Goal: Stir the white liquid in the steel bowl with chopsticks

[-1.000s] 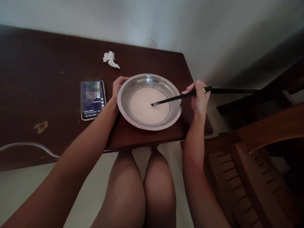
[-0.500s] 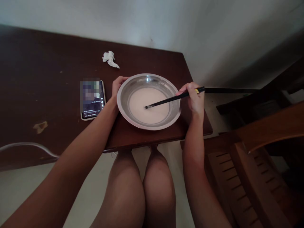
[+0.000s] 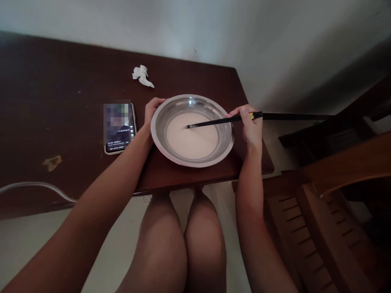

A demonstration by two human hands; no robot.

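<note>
A wide stainless steel bowl (image 3: 193,162) stands near the front edge of the dark wooden table. Pale, milky liquid (image 3: 192,142) fills its bottom. At the bowl's left side, my left hand (image 3: 152,110) is closed on the rim, its fingertips partly hidden behind it. My right hand (image 3: 251,124), beyond the bowl's right rim, is closed around black chopsticks (image 3: 220,121) with gold bands. They slant left over the rim, and their tips meet the liquid left of its middle.
Left of the bowl lies a phone (image 3: 120,129) with its screen lit. Crumpled tissue (image 3: 142,76) is farther back on the table (image 3: 85,77). A brownish scrap (image 3: 52,163) and a white cable (image 3: 33,185) lie at the left. A slatted wooden chair (image 3: 293,211) stands at the right.
The chopstick tips have swung away from me, toward the back of the bowl, so the chopsticks lie flatter across it. My left hand and the bowl have stayed put.
</note>
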